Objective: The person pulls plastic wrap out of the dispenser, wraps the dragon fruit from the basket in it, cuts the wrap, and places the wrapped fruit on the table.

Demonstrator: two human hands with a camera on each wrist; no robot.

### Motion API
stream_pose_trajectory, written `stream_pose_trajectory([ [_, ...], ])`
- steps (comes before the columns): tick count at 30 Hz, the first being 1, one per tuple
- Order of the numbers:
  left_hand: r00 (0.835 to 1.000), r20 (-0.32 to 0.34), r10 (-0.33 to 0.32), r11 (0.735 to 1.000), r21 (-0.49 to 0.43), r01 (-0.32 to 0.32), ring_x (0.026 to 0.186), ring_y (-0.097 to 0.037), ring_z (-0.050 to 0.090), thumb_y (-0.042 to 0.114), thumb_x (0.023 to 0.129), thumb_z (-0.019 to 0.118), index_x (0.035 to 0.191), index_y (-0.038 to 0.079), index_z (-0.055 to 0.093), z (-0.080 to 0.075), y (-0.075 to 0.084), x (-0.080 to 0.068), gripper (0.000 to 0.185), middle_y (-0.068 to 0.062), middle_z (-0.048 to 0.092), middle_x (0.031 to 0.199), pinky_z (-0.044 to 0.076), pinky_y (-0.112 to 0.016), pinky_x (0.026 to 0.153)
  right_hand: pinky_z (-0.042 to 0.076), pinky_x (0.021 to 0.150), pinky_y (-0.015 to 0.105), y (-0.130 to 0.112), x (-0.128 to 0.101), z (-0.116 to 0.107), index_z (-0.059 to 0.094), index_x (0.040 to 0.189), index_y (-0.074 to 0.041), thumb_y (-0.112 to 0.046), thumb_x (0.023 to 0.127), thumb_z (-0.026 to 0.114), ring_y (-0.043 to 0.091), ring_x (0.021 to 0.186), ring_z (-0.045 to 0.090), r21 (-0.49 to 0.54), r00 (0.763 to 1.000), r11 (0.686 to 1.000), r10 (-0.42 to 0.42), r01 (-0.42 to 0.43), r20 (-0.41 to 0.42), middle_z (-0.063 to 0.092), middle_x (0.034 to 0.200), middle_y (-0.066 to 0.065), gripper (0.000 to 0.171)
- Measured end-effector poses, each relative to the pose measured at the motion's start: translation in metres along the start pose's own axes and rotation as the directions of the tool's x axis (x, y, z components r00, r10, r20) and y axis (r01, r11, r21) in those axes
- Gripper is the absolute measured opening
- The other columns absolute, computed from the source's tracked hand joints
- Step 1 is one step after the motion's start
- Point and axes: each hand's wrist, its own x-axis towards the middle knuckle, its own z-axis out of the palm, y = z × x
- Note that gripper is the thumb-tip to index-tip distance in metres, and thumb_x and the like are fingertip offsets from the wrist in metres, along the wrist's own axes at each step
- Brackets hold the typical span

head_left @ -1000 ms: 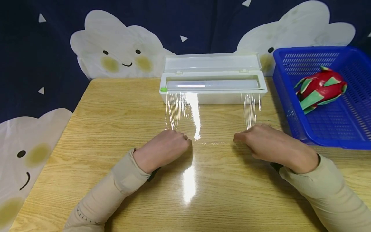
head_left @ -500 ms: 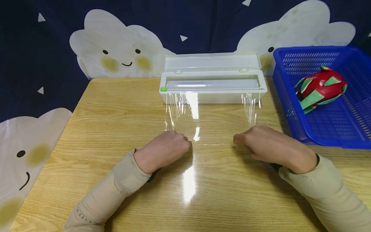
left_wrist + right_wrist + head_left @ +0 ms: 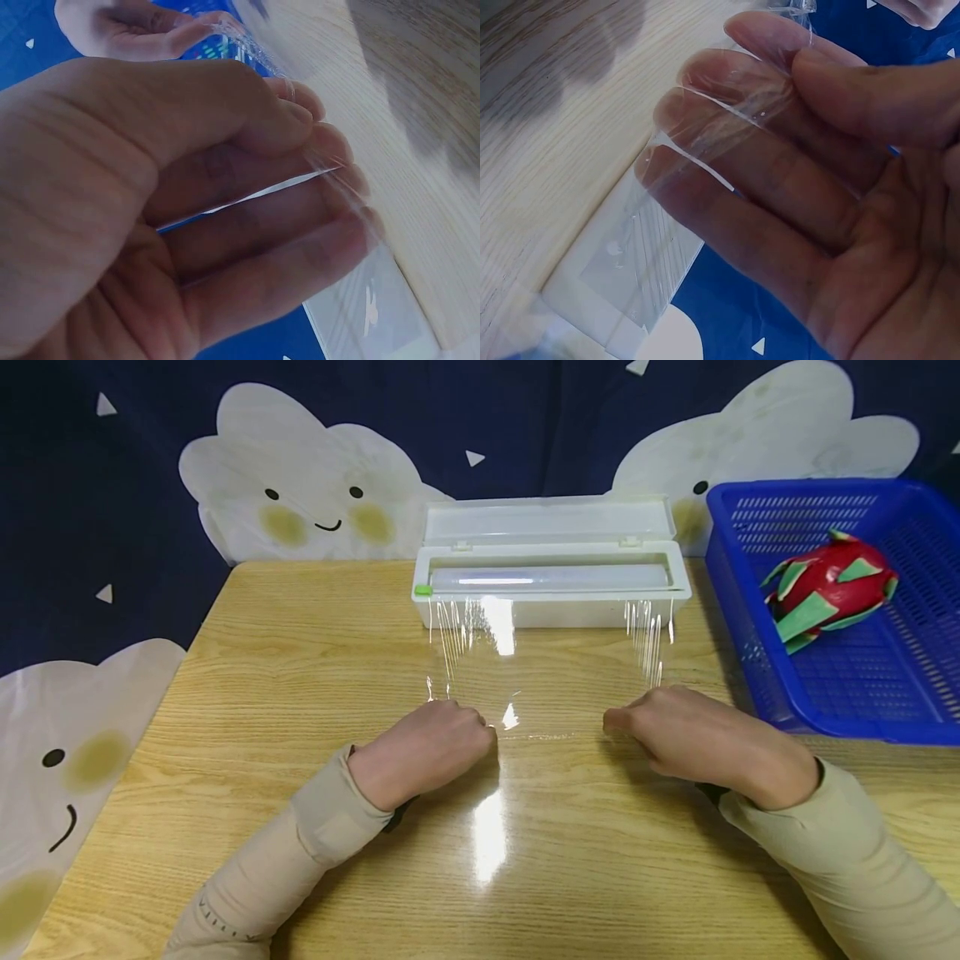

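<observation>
A clear sheet of plastic wrap (image 3: 551,693) stretches from the white dispenser box (image 3: 551,612) toward me, its front edge running between my two hands. My left hand (image 3: 426,747) pinches one corner of it; in the left wrist view the thumb presses the film (image 3: 330,161) against the index finger. With thumb and index finger my right hand (image 3: 693,735) pinches the other corner, and the film (image 3: 757,105) lies over its fingertips in the right wrist view. Inside the box, whose lid (image 3: 551,522) stands up, lies the roll (image 3: 551,578). A green slider (image 3: 423,590) sits at the box's left front edge.
To the right of the box stands a blue plastic basket (image 3: 780,689) holding a red and green dragon fruit (image 3: 840,581). All of this is on a wooden table (image 3: 300,643). Behind it hangs a dark blue cloth (image 3: 525,427) with white clouds.
Both hands keep their pinch and have barely moved. The film's front edge has come very slightly nearer, and the bright reflections on it have shifted.
</observation>
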Motion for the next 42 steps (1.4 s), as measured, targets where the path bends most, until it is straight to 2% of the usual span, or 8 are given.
stream_pose_trajectory([
  [4,1.0,0.016,-0.008,1.0,-0.026,0.008,0.057,-0.006,0.031,-0.015,0.082,0.059,0.062,0.016,0.059,0.0005,0.0,0.0002,0.037,0.003,0.062,0.06,0.04,-0.02,0.047,0.037,0.048,0.023,0.0001,0.0002,0.0005,0.055,0.075,-0.022,0.014,0.073,0.068,0.0,0.056,0.05,-0.001,1.0,1.0,-0.007,0.007,-0.004,0.055,0.061,-0.013,0.038],
  [12,0.999,0.036,-0.021,0.997,-0.07,0.023,0.059,-0.008,0.028,-0.016,0.083,0.057,0.062,0.016,0.057,0.0015,0.0,0.0006,0.038,0.003,0.06,0.059,0.035,-0.02,0.048,0.038,0.048,0.023,-0.0005,-0.0001,0.0011,0.055,0.074,-0.023,0.014,0.072,0.068,0.0,0.057,0.052,0.015,1.0,1.0,-0.004,0.004,0.011,0.055,0.062,-0.014,0.039],
  [23,0.996,0.085,-0.027,0.994,-0.106,0.036,0.056,-0.007,0.048,-0.013,0.087,0.059,0.068,0.014,0.065,-0.0004,0.0011,0.0007,0.034,-0.001,0.069,0.067,0.048,-0.024,0.051,0.039,0.048,0.024,-0.0014,-0.0002,0.0016,0.054,0.073,-0.023,0.014,0.071,0.069,0.0,0.057,0.053,0.02,1.0,1.0,-0.018,0.017,0.023,0.055,0.062,-0.013,0.04],
  [31,0.997,0.08,-0.014,0.995,-0.101,0.022,0.056,-0.006,0.04,-0.013,0.086,0.059,0.064,0.016,0.061,0.0004,0.0005,-0.0001,0.036,0.001,0.065,0.062,0.045,-0.023,0.05,0.038,0.047,0.023,-0.0032,-0.0002,0.0012,0.056,0.074,-0.022,0.014,0.073,0.068,0.0,0.056,0.05,0.018,0.999,1.0,-0.011,0.01,0.035,0.054,0.061,-0.013,0.038],
  [42,0.997,0.075,0.0,0.996,-0.093,0.007,0.055,-0.007,0.038,-0.012,0.086,0.059,0.062,0.017,0.058,0.0012,0.0003,0.0006,0.037,0.002,0.061,0.06,0.045,-0.025,0.05,0.041,0.048,0.022,-0.005,-0.0003,0.0005,0.062,0.079,-0.021,0.015,0.073,0.068,0.0,0.057,0.051,0.032,0.998,0.999,0.008,-0.01,0.066,0.056,0.063,-0.012,0.037],
])
